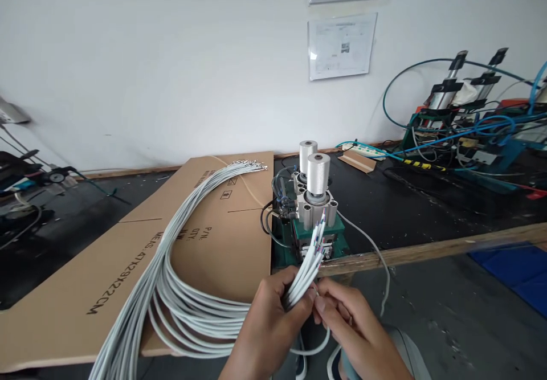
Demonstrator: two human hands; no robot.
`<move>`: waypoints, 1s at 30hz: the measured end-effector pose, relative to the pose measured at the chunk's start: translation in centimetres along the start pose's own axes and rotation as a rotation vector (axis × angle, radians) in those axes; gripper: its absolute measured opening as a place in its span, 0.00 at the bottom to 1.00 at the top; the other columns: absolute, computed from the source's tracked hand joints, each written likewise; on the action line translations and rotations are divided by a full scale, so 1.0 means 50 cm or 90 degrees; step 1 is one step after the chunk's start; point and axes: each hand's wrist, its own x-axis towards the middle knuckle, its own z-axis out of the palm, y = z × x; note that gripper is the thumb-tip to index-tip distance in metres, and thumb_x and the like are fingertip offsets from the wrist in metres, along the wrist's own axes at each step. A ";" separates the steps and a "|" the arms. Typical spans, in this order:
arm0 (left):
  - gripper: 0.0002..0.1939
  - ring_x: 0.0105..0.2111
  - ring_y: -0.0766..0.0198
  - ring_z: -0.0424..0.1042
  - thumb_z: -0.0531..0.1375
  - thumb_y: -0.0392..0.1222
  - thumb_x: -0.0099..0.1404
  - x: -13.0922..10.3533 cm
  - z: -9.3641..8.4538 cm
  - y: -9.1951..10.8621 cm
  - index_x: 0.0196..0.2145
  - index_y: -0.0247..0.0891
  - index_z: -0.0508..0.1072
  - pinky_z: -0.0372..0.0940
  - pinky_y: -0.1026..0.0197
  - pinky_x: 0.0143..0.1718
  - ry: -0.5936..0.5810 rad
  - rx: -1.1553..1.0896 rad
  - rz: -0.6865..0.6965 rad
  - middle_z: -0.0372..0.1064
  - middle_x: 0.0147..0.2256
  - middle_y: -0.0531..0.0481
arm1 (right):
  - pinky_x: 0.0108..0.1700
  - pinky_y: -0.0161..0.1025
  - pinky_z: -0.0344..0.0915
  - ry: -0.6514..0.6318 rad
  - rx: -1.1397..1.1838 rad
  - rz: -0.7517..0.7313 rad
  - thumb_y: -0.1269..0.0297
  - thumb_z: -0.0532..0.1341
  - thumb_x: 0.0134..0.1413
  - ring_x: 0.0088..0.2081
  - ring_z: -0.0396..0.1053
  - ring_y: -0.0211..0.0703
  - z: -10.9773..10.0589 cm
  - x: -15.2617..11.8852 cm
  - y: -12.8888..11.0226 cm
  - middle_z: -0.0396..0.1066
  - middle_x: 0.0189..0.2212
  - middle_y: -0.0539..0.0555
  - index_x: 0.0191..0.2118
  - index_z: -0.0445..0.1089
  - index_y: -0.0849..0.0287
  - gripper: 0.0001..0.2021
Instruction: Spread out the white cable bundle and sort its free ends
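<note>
My left hand [276, 317] is closed around a bundle of white cables [304, 274], whose cut ends point up and away and show small coloured wires. My right hand [348, 317] is pinched beside it, thumb and fingertips at the end of one cable near my left thumb; the fingers partly hide that end. The long cable loop [171, 249] runs from my left hand across flattened cardboard [239, 243] and curves to far ends with small metallic tips [254, 165]. Just beyond my hands stands a pneumatic fixture [317, 203] with two knurled silver cylinders.
Green fixtures with blue air hoses [474, 123] stand at the right on the black bench [410, 209]. A power strip [363, 151] lies near the wall. Other equipment [29, 180] sits at the left. The bench's wooden edge [470, 243] runs to the right.
</note>
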 end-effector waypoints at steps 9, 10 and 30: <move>0.07 0.28 0.63 0.65 0.60 0.38 0.63 -0.004 0.003 -0.004 0.27 0.38 0.69 0.59 0.64 0.31 0.038 -0.016 -0.006 0.67 0.24 0.56 | 0.24 0.34 0.51 0.071 -0.087 -0.007 0.46 0.52 0.71 0.23 0.57 0.36 0.019 -0.016 -0.005 0.57 0.24 0.46 0.27 0.62 0.55 0.23; 0.06 0.27 0.64 0.65 0.59 0.37 0.62 -0.005 0.004 -0.006 0.27 0.39 0.69 0.59 0.64 0.31 0.037 -0.023 0.001 0.67 0.24 0.56 | 0.23 0.34 0.50 0.082 -0.080 -0.019 0.47 0.53 0.71 0.23 0.57 0.36 0.023 -0.017 -0.004 0.57 0.23 0.46 0.26 0.63 0.55 0.23; 0.06 0.23 0.65 0.69 0.63 0.34 0.62 -0.010 -0.010 -0.022 0.29 0.38 0.68 0.64 0.64 0.29 -0.018 -0.185 0.037 0.66 0.22 0.58 | 0.27 0.37 0.50 0.159 -0.058 -0.045 0.44 0.54 0.69 0.24 0.57 0.36 0.071 -0.023 -0.016 0.59 0.22 0.46 0.26 0.64 0.56 0.25</move>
